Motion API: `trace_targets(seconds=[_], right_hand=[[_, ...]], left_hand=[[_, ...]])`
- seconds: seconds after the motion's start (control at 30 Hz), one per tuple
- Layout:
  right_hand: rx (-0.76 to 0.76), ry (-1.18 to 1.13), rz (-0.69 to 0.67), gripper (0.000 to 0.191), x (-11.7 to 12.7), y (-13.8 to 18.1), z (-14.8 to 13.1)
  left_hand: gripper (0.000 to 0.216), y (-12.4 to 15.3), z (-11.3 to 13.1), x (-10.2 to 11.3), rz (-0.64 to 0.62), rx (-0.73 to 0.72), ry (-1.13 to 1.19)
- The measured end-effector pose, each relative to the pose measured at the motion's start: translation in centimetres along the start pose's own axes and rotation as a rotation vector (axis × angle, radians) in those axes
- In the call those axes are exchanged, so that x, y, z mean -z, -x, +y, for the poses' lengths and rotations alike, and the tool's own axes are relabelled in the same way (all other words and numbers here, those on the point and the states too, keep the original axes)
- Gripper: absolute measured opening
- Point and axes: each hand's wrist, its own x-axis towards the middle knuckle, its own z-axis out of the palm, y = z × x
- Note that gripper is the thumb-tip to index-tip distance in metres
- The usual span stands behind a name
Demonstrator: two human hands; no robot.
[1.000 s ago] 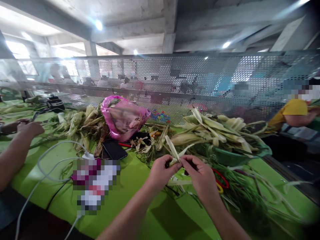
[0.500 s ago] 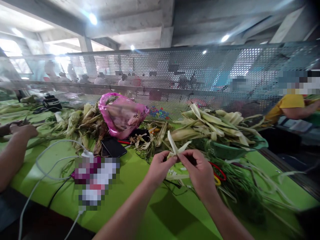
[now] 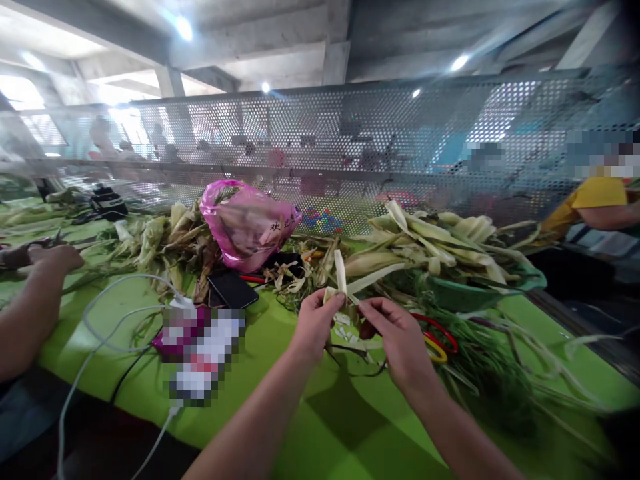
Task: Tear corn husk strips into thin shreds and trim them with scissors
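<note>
My left hand point(image 3: 315, 322) is closed on a pale strip of corn husk point(image 3: 341, 275) that sticks up from its fingers. My right hand point(image 3: 395, 335) is pinched close beside it, its fingertips on the lower end of the same husk piece. Both hands hover just above the green table point(image 3: 280, 360). Behind them a green basin point(image 3: 460, 297) is heaped with corn husks point(image 3: 430, 247). Red-and-yellow handled scissors point(image 3: 440, 340) lie just right of my right hand.
A pink plastic bag point(image 3: 247, 223), a dark phone point(image 3: 231, 289), dried husks point(image 3: 170, 247) and white cables point(image 3: 115, 313) lie to the left. Another person's arm point(image 3: 30, 300) rests at far left; a person in yellow point(image 3: 590, 207) sits at right. A perforated metal screen point(image 3: 350, 147) runs behind.
The husk strip has turned more upright in my left hand. My right hand has drawn slightly down and away from the left, and both hands sit a little higher in view.
</note>
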Motion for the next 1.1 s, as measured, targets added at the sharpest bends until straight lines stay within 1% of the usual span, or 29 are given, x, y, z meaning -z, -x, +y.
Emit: trace_targets(seconds=[0.07,0.13,0.23,0.3,0.47,0.57,0.67,0.77,0.87,0.93,1.03,1.1], right_hand=[[-0.118,-0.104,-0.043,0.034,0.0,-0.4,0.3],[-0.141,-0.196,-0.025,0.033,0.2,-0.8,0.5],[-0.024,-0.265,0.081,0.027,0.8,-1.2,0.2],[0.062,-0.235,0.102,0.025,1.1,-1.2,-0.3],[0.162,-0.132,0.061,0.024,1.6,-0.8,-1.6],[0.189,-0.092,-0.017,0.022,1.9,-0.6,-1.8],[0.168,0.049,-0.139,0.025,2.2,-0.7,-1.8],[0.202,0.283,-0.193,0.029,2.5,-0.9,-1.8],[0.279,0.449,-0.178,0.028,2.7,-0.9,-1.7],[0.294,0.514,-0.153,0.025,2.7,-0.8,-1.7],[0.321,0.607,-0.13,0.02,2.6,-0.6,-1.6],[0.401,0.663,-0.129,0.018,2.4,-0.6,-1.6]], left_hand=[[0.037,0.0,0.0,0.0,-0.023,0.015,0.003],[0.038,0.1,0.0,0.0,-0.057,0.036,-0.018],[0.038,0.1,0.0,0.0,-0.057,0.069,-0.058],[0.037,0.0,0.0,0.0,-0.036,0.076,-0.069],[0.035,-0.1,0.0,0.1,-0.036,0.141,-0.09],[0.035,-0.1,0.0,0.1,-0.052,0.144,-0.077],[0.035,-0.1,0.0,0.1,-0.062,0.141,-0.08],[0.034,-0.1,0.1,0.1,-0.066,0.147,-0.13],[0.033,0.0,0.1,0.1,-0.08,0.147,-0.169],[0.031,-0.1,-0.1,0.2,-0.097,0.118,-0.213],[0.026,-0.5,-0.6,0.4,-0.125,-0.006,-0.354],[0.022,-0.9,-0.9,0.6,-0.123,-0.09,-0.451]])
